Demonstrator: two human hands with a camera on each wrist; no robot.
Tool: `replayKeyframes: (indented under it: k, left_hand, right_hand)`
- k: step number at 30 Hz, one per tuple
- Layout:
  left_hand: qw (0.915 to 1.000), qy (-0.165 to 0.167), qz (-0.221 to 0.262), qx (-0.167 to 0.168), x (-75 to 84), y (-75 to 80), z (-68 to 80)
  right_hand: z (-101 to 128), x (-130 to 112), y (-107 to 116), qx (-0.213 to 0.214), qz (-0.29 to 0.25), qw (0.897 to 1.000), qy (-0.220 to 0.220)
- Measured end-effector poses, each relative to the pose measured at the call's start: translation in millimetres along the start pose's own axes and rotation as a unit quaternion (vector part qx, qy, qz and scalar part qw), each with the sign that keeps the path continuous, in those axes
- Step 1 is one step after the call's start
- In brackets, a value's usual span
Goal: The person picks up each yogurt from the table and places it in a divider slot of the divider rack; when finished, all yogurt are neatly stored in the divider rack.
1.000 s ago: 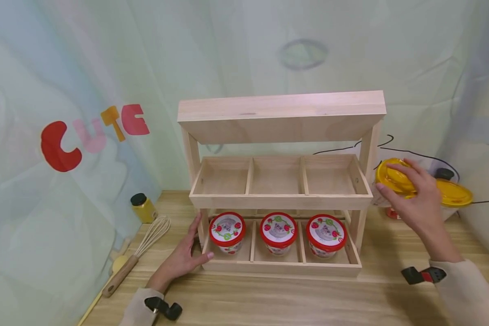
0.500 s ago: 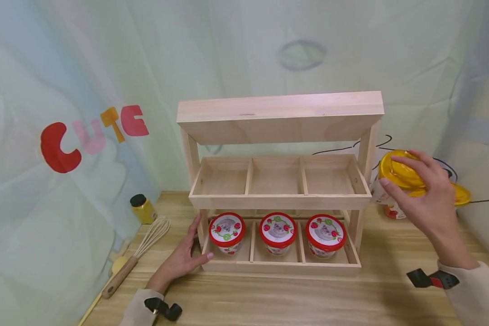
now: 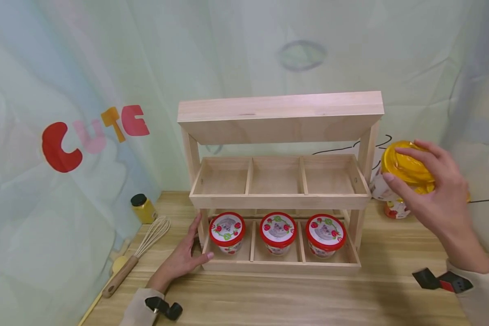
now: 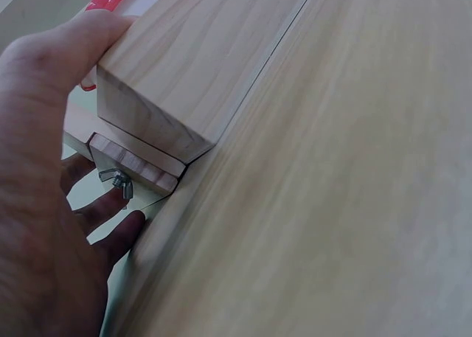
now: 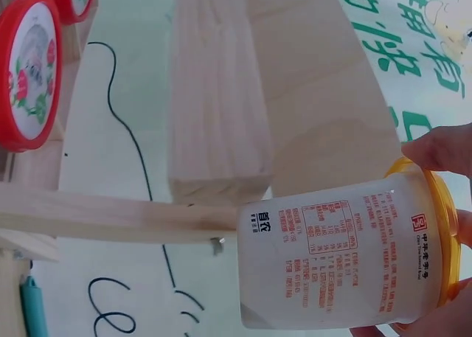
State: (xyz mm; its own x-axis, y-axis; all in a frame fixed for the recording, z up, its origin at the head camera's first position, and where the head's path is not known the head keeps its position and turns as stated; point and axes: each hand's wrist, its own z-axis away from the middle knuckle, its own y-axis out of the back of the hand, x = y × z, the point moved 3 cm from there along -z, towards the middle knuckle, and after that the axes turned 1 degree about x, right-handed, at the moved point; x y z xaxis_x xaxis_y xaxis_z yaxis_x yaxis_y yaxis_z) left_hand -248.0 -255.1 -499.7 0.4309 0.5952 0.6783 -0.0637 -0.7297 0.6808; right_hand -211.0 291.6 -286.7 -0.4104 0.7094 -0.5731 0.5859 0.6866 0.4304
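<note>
My right hand point(image 3: 448, 199) grips a white tub with a yellow lid point(image 3: 403, 165) by its lid rim, off the table beside the right end of a two-tier wooden rack point(image 3: 281, 201). In the right wrist view, the tub's side point(image 5: 339, 256) shows small red print and stands close to an upright point(image 5: 125, 217). My left hand point(image 3: 183, 256) holds the rack's lower left corner. In the left wrist view, its thumb point(image 4: 96, 38) lies on the lower tray while the fingers reach behind the side. Red-lidded cups point(image 3: 278, 228) sit one in each lower front compartment.
The upper tray point(image 3: 275, 179) has three bare compartments under a sloping roof point(image 3: 281, 113). A small cup point(image 3: 396, 209) stands behind the right hand. At left lie a whisk point(image 3: 136, 258) and a yellow jar with a black lid point(image 3: 144, 209). Fabric hangs around the table.
My right hand has raised the yellow-lidded tub and shifted slightly right, showing more of the small cup and covering the other yellow lid behind. My left hand stays at the rack's corner.
</note>
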Motion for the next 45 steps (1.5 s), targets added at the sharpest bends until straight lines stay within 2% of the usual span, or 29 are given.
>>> replayKeyframes:
  k: [16,26,34,45]
  left_hand:
    - [1.0,0.005,0.006,-0.004,0.6,0.4,-0.5]
    - [0.9999,0.005,0.014,-0.003,0.1,-0.1,-0.9]
    - [0.9998,0.003,0.021,0.0,-1.6,0.5,-0.9]
    - [0.9999,0.004,0.015,0.001,-1.6,0.0,-1.0]
  right_hand:
    - [-6,-24,5,-0.002,-0.003,0.999,0.042]
    - [-7,-46,2,-0.008,-0.037,0.998,0.044]
    - [-11,-64,-17,-0.045,-0.062,0.996,0.041]
    - [-14,-81,-54,-0.082,-0.094,0.988,0.091]
